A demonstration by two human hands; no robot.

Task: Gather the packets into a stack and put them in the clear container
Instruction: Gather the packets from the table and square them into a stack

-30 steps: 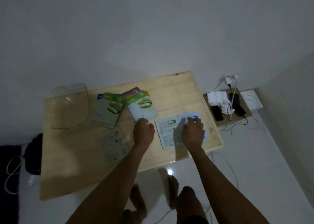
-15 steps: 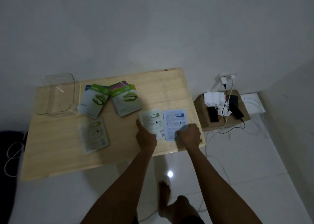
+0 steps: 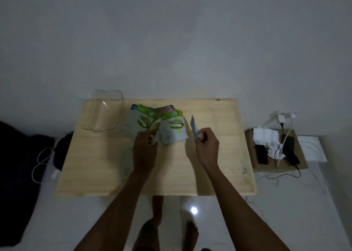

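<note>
Above the middle of the wooden table (image 3: 219, 155), my left hand (image 3: 145, 148) grips a pale packet (image 3: 154, 126) raised on edge. My right hand (image 3: 207, 148) grips a light blue packet (image 3: 194, 126), also lifted and seen edge-on. Several green, blue and pink topped packets (image 3: 171, 127) lie fanned on the table just beyond my hands. One pale packet (image 3: 125, 159) lies flat left of my left forearm. The clear container (image 3: 106, 111) stands at the table's back left corner with nothing in it.
A cardboard box (image 3: 276, 151) with phones, chargers and crumpled paper sits on the floor right of the table. Cables trail to a wall plug. Dark cloth and a white cable lie on the floor at the left. My bare feet are under the near edge.
Both hands have lifted the two packets that lay flat near the table's front right, one in each hand, and moved them toward the fanned packets. The camera view shifted.
</note>
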